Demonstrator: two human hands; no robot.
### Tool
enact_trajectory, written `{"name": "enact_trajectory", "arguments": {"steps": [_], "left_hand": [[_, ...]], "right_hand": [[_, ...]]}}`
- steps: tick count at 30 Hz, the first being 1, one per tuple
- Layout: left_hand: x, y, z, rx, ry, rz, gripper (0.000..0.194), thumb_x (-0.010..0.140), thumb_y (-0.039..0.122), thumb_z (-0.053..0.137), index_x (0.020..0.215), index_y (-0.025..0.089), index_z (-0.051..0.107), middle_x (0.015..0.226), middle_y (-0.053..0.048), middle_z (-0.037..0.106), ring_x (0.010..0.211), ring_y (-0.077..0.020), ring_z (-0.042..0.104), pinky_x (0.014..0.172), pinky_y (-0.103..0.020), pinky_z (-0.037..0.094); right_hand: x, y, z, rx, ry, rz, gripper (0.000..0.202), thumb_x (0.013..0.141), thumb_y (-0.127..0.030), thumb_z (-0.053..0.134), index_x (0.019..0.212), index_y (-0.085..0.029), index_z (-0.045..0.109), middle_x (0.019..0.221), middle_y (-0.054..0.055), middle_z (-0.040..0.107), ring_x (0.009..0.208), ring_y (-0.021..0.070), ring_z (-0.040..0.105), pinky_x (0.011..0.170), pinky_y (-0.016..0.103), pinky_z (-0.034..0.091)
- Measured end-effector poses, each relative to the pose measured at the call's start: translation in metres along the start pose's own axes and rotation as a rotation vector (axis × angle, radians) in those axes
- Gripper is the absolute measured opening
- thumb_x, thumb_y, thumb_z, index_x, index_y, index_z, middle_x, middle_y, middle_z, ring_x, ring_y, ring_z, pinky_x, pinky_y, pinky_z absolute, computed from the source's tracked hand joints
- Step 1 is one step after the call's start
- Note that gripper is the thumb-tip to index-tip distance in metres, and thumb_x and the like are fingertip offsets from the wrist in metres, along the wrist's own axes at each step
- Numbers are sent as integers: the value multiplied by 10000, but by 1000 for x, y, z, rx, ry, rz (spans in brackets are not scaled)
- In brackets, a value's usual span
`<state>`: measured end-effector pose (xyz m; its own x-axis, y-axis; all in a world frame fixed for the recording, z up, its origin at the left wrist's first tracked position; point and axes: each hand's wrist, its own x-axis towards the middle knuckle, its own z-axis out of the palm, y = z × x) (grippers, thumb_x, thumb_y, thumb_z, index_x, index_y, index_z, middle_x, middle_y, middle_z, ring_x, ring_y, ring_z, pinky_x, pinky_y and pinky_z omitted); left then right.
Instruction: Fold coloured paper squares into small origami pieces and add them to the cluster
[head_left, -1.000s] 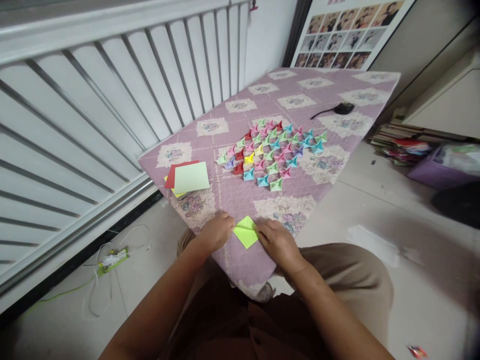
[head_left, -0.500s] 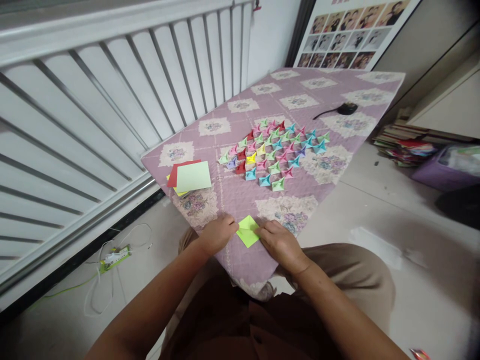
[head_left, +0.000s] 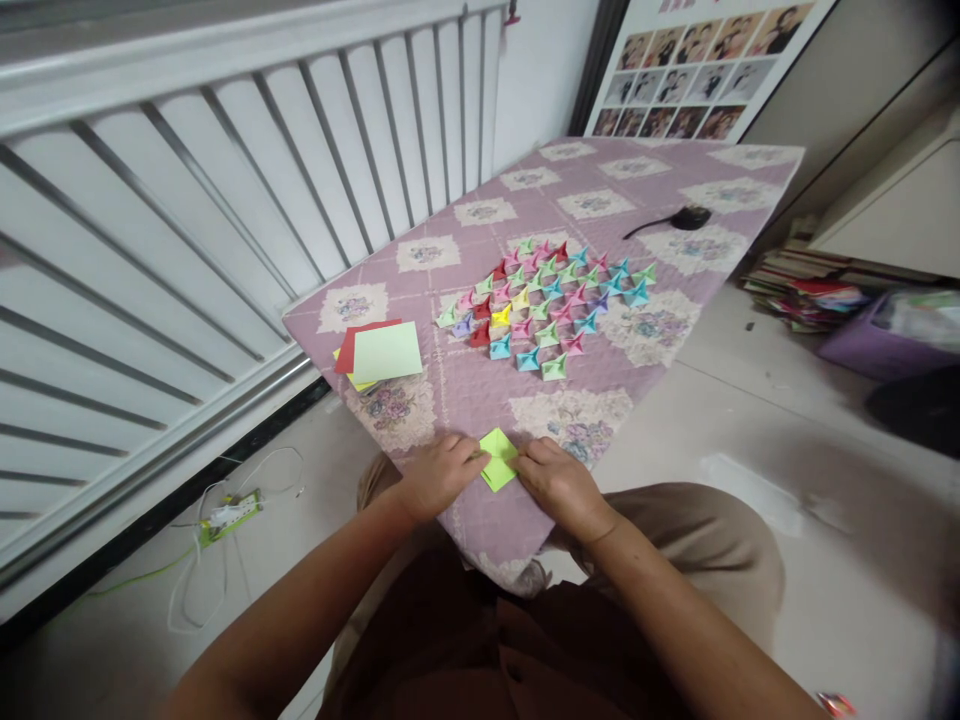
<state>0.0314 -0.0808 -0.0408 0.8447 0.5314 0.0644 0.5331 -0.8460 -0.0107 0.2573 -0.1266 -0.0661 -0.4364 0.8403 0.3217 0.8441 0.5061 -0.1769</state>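
Left fingers (head_left: 471,454) and right fingers (head_left: 527,460) grip the lime paper (head_left: 499,464) at its sides, one corner pointing toward the person.

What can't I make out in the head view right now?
Head view: side corners of the green paper, hidden by left hand and right hand.
Head view: part of the red sheet, under the pale green sheet.
Head view: top of the photo board, cut off by the upper edge.
Head view: what the small red object is; blurred, small.
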Motion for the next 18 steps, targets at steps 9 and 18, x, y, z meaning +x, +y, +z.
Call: {"name": "enact_trajectory", "arguments": {"steps": [9,18], "left_hand": [[-9,7,7,51,21,23,274,980,227,377,1223,190,498,1152,-66,573,1018,-194,513,846,-319,439],[-7,9,3,33,-57,-4,285,983,219,351,1224,184,497,1161,-74,563,1025,-200,515,861,-327,437]], "right_hand": [[-2,0,0,32,-26,16,252,946,-232,431,859,-208,667,803,43,552,819,184,483,768,302,409],[-2,-1,-1,55,-6,9,260,942,-231,434,853,-221,678,791,45,565,805,191,495,756,315,426]]}}
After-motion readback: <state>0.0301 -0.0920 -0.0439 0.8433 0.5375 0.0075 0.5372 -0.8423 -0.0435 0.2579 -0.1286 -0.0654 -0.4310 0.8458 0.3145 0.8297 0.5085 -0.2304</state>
